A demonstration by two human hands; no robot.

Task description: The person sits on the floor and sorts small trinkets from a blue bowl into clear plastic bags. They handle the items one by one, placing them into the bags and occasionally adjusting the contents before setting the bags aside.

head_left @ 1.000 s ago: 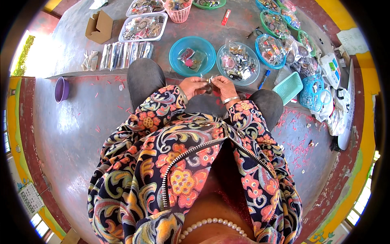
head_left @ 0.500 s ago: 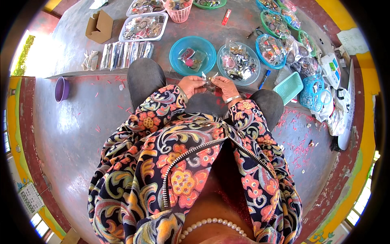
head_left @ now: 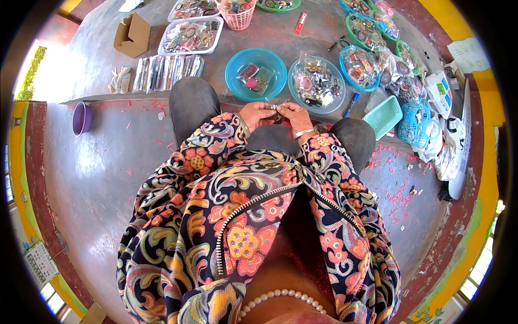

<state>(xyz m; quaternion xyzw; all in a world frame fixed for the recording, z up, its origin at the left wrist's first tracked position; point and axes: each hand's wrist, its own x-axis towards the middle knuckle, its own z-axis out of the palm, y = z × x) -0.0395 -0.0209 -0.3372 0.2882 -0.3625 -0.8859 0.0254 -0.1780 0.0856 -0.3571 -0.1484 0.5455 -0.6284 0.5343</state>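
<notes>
In front of my knees, my left hand and my right hand meet with bent fingers. Both pinch a small clear plastic packet with something dark in it; its contents are too small to make out. Just beyond the hands stands a blue basin, with a few small plastic packets lying inside. To its right, a clear bowl holds a heap of bagged trinkets.
Filled trays and baskets crowd the far side, among them a white tray and a pink basket. A row of flat packets lies left. A blue pen and green basket lie right. A purple basin stands far left.
My hands have drawn closer together around the packet. The right hand has shifted slightly left, and less of the clear plastic shows between the fingers.
</notes>
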